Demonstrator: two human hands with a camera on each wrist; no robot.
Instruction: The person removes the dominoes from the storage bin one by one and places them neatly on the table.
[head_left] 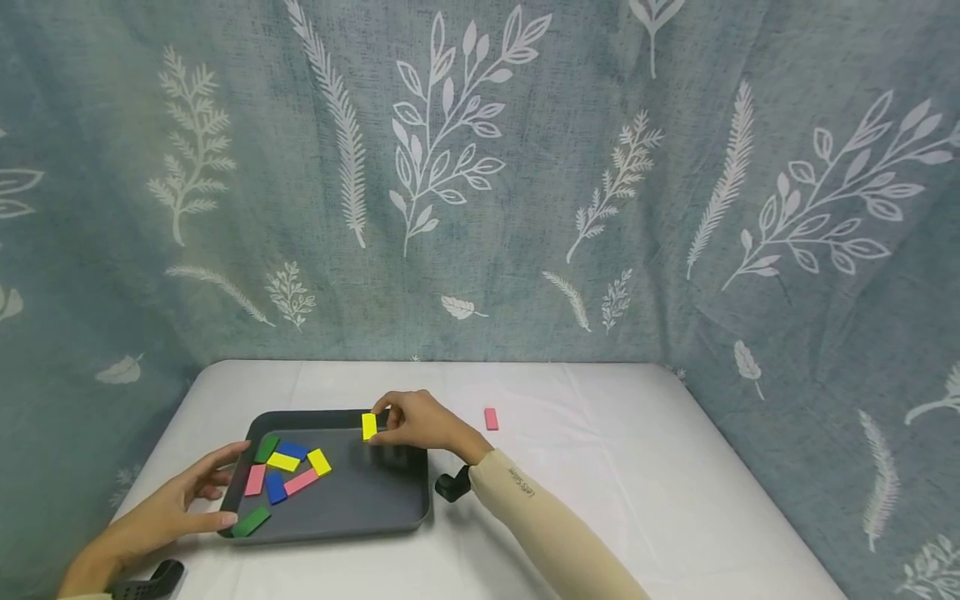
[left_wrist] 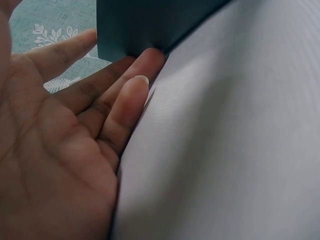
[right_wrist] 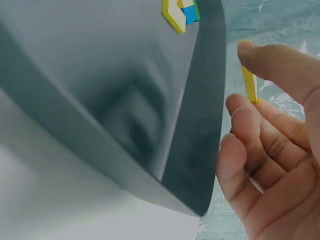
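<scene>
Above the far right part of a dark grey tray [head_left: 352, 512], my right hand [head_left: 423, 425] pinches a yellow domino-like block [head_left: 369, 427]. In the right wrist view, thumb and a fingertip hold that yellow block [right_wrist: 249, 82] at its two ends, beyond the tray wall [right_wrist: 197, 115]. My left hand [head_left: 180, 500] spans the tray's left side, thumb at the near corner and index finger toward the far one. Its fingers touch the tray's outer wall [left_wrist: 145, 25] in the left wrist view. Several flat green, blue, yellow and pink blocks [head_left: 283, 462] lie in the tray's left half.
A single pink block [head_left: 491, 419] lies on the white-covered table [head_left: 600, 483], right of the tray. A teal curtain [head_left: 480, 183] with white leaf prints hangs behind the table and along its sides.
</scene>
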